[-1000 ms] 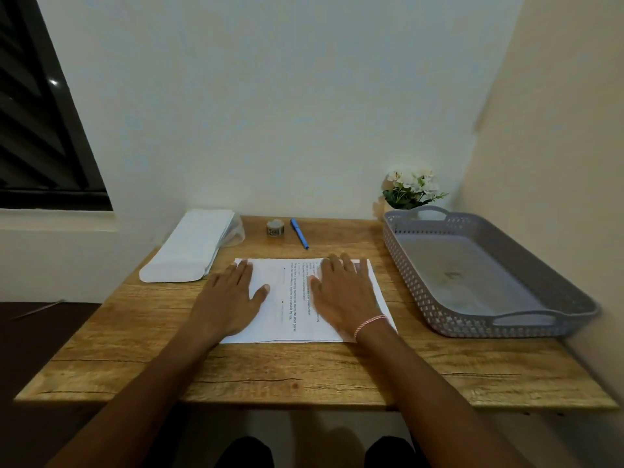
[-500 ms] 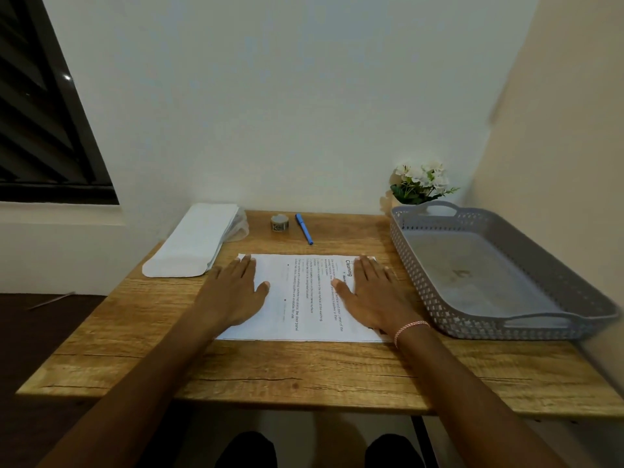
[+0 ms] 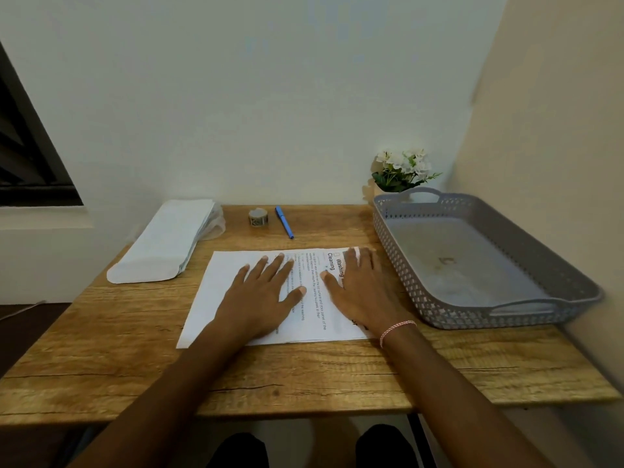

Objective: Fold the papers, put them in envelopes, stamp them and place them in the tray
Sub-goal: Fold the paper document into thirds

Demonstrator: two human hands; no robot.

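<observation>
Pressing a printed paper (image 3: 219, 285) flat on the wooden surface (image 3: 101, 349); first fold judged not yet begun.

Hands: left hand (image 3: 261, 292) palm-down on the middle of the sheet, fingers straight and spread, grasping nothing. Right hand (image 3: 358, 288) palm-down on the sheet's right part, over the heading, likewise released; pink-and-white bracelet (image 3: 396, 329) at the wrist.

Paper: lies sideways, heading toward the tray, near edge parallel to the front of the surface. One sheet or several: cannot tell.

Envelopes (image 3: 162, 244): white stack, rear left, well apart from the paper.

Stamp roll (image 3: 258, 218) and blue pen (image 3: 284, 221): side by side at the rear, beyond the paper.

Tray (image 3: 398, 251): grey, perforated walls, just beside the paper's right edge; no envelope in it.

Handling note (judgement): the envelopes look long and narrow, so thirds should suit. Keep one palm down as anchor, bring a short edge over with the other, match the corners before pressing, then crease from the middle outward. Thin sheet on smooth wood may slide; a skewed first fold would carry into the second.
</observation>
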